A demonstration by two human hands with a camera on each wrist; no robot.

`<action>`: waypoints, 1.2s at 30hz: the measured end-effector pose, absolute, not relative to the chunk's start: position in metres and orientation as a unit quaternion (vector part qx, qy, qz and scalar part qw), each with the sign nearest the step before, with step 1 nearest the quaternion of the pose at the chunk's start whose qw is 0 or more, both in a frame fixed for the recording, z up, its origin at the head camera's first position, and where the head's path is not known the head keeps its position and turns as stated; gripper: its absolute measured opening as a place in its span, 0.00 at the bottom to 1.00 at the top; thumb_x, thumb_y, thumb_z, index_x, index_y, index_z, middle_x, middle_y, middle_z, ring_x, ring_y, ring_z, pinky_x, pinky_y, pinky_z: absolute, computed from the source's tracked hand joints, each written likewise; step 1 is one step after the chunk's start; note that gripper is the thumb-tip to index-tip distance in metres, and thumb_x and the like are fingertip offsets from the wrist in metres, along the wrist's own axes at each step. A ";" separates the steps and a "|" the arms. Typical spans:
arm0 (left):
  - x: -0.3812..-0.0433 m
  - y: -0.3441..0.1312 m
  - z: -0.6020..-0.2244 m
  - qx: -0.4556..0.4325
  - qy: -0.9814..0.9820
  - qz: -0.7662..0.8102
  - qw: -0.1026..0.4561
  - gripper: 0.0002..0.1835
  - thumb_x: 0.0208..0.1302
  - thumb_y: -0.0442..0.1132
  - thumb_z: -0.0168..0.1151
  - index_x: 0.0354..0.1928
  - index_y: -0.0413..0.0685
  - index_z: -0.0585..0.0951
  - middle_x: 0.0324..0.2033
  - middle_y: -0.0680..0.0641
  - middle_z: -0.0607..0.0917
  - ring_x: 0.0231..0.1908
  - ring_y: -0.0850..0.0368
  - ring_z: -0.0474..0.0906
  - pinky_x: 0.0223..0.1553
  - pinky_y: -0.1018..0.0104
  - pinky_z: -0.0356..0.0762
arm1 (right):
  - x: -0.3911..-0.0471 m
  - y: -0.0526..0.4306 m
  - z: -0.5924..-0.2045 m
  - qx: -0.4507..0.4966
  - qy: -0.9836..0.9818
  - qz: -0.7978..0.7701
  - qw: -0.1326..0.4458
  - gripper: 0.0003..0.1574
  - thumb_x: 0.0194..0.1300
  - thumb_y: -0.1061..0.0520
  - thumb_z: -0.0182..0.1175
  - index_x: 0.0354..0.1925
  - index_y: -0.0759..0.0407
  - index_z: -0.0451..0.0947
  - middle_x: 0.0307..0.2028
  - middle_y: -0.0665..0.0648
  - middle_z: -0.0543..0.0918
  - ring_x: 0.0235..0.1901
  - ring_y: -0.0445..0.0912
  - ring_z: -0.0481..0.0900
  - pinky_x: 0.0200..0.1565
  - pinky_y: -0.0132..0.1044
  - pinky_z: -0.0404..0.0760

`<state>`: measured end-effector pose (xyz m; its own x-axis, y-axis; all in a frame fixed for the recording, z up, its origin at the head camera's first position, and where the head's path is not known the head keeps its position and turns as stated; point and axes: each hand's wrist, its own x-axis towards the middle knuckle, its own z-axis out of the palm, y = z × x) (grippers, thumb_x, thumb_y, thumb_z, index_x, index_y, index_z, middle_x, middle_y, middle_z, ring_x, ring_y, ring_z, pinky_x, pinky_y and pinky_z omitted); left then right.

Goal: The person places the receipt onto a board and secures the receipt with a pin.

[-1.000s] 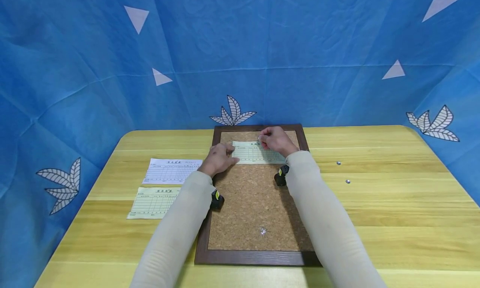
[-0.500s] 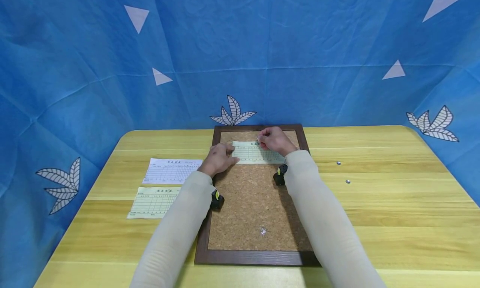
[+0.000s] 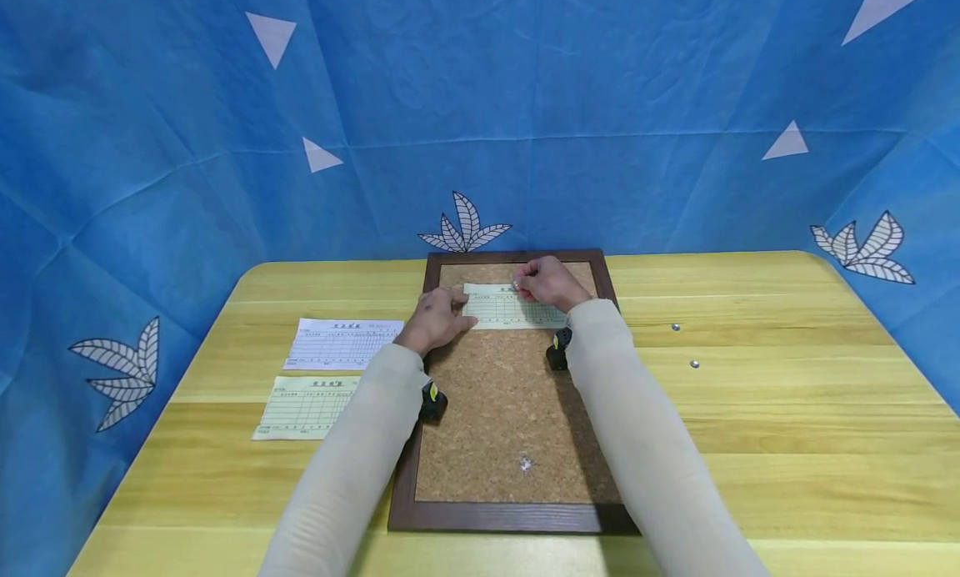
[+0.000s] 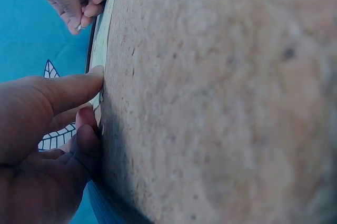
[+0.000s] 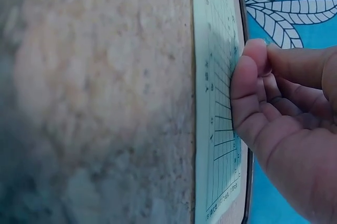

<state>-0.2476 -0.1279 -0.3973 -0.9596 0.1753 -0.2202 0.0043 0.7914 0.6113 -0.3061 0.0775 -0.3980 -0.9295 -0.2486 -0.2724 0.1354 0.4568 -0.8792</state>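
Observation:
A pale green printed slip (image 3: 491, 306) lies across the upper part of the framed cork board (image 3: 495, 410). My left hand (image 3: 437, 317) rests at the slip's left end, its thumb and fingers spread and pressing the paper down. My right hand (image 3: 551, 282) is over the slip's top edge, near its middle, and pinches a small silvery thumbtack (image 4: 80, 27) between thumb and fingertips. In the right wrist view the slip's printed grid (image 5: 224, 129) shows beside the curled fingers. The fingers hide most of the tack, so whether its point touches the paper cannot be told.
Left of the board lie a white printed slip (image 3: 343, 344) and another green slip (image 3: 306, 407), partly behind the left sleeve. Two silvery tacks (image 3: 676, 327) sit on the table to the right. A small shiny cluster (image 3: 525, 463) is low on the cork. A blue curtain (image 3: 420, 102) hangs behind.
My right hand has shifted slightly left and down toward the slip's top edge with the thumbtack. The left hand stays at the slip's left end.

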 end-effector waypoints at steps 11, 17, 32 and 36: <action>-0.247 -0.128 -0.398 0.039 0.935 0.326 0.133 0.28 0.71 0.40 0.63 0.70 0.44 0.71 0.72 0.44 0.66 0.72 0.47 0.58 0.67 0.52 0.63 | -0.307 0.075 -0.399 -0.029 0.845 -0.507 0.168 0.10 0.76 0.66 0.52 0.47 0.72 0.77 0.35 0.60 0.80 0.28 0.43 0.76 0.32 0.31 0.77; -0.247 -0.126 -0.398 0.028 0.936 0.323 0.134 0.28 0.71 0.41 0.63 0.70 0.46 0.72 0.61 0.43 0.76 0.65 0.49 0.68 0.61 0.52 0.70 | -0.308 0.074 -0.401 -0.025 0.854 -0.497 0.148 0.10 0.74 0.66 0.54 0.46 0.72 0.80 0.31 0.58 0.81 0.25 0.41 0.75 0.29 0.29 0.77; -0.248 -0.125 -0.398 0.027 0.940 0.314 0.131 0.28 0.71 0.42 0.63 0.70 0.46 0.71 0.60 0.43 0.76 0.65 0.49 0.68 0.61 0.53 0.70 | -0.308 0.071 -0.401 -0.023 0.882 -0.449 0.139 0.11 0.74 0.64 0.55 0.42 0.69 0.84 0.39 0.62 0.85 0.24 0.40 0.75 0.29 0.32 0.73; -0.248 -0.125 -0.398 0.024 0.940 0.315 0.131 0.28 0.71 0.41 0.63 0.70 0.46 0.72 0.59 0.43 0.77 0.63 0.50 0.69 0.59 0.53 0.71 | -0.309 0.069 -0.400 -0.020 0.887 -0.439 0.140 0.12 0.74 0.64 0.55 0.44 0.69 0.84 0.39 0.62 0.85 0.24 0.40 0.75 0.30 0.32 0.74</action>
<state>-0.2479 -0.1248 -0.3980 -0.9644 0.1284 -0.2310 -0.0369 0.7999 0.5990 -0.3089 0.0687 -0.3999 -0.9599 -0.1587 -0.2309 0.0871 0.6142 -0.7843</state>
